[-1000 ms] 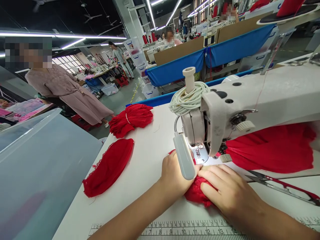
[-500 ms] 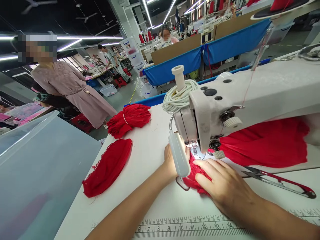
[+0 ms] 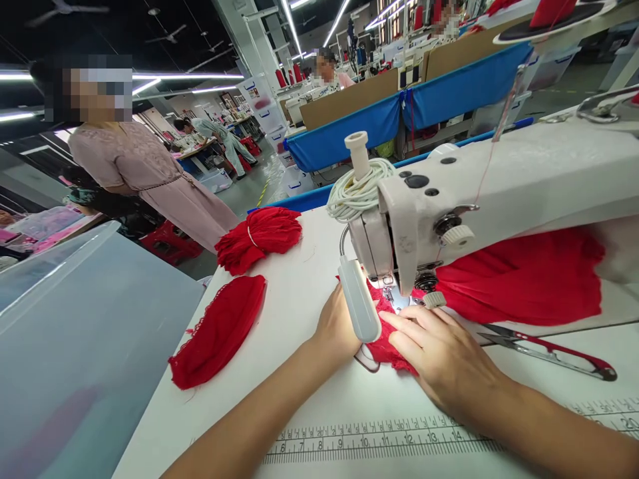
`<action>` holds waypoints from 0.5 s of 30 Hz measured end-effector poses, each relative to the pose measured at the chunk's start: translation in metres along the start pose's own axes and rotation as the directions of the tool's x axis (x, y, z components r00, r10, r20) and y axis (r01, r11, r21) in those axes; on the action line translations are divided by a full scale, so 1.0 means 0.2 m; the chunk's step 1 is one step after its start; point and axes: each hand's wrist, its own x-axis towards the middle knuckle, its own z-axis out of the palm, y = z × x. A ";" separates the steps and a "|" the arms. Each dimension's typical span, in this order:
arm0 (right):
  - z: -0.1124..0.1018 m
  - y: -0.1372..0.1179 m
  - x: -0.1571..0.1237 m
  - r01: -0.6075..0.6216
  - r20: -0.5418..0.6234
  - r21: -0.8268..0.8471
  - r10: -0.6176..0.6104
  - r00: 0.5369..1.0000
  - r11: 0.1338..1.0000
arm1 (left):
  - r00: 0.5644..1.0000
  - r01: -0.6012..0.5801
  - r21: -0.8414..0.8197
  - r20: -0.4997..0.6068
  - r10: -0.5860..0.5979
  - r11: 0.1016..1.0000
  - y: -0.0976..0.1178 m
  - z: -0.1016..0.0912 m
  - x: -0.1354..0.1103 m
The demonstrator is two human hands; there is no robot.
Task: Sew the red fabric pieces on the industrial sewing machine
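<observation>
A printed ruler strip [image 3: 379,442] runs along the near edge of the white desk [image 3: 299,313]. Just beyond it, both forearms reach in from the bottom edge. The right hand [image 3: 439,356] lies flat, fingers spread and pressing down on a small piece of red lace [image 3: 387,342]. The left hand [image 3: 339,326] rests on the far side of the same piece; a white lamp bar [image 3: 359,309] covers its fingers, so I cannot tell whether they pinch the cloth or only press it. The lace sits under the head of a white sewing machine [image 3: 499,193], and the needle itself is hard to make out behind the machine's parts.

To the right, red-handled scissors [image 3: 549,349] lie on the desk. Behind them a larger spread of red fabric [image 3: 519,279] is tucked under the machine arm, partly hidden. To the left lies a flat stack of red pieces [image 3: 219,332], then a tied red bundle [image 3: 259,236] farther back. A translucent plastic bin [image 3: 74,346] stands at the left; its contents are only a faint pink blur. A coil of white cord [image 3: 357,193] sits atop the machine. Beyond, a person in a pink dress [image 3: 150,179] stands in the aisle.
</observation>
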 end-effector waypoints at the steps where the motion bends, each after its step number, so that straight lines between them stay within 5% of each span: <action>1: 0.00 0.00 0.00 -0.005 -0.003 -0.005 0.005 1.000 1.000 | 1.000 0.011 -0.008 -0.028 -0.011 1.000 0.01 0.00 -0.01; 11: 0.01 0.00 0.00 -0.005 -0.029 -0.071 0.003 1.000 0.997 | 0.999 0.023 -0.093 0.035 -0.020 0.995 -0.04 0.01 -0.02; 15: 0.01 0.00 0.00 -0.017 -0.021 -0.074 0.016 1.000 0.997 | 0.999 -0.029 -0.024 -0.029 0.028 0.999 -0.05 -0.01 -0.04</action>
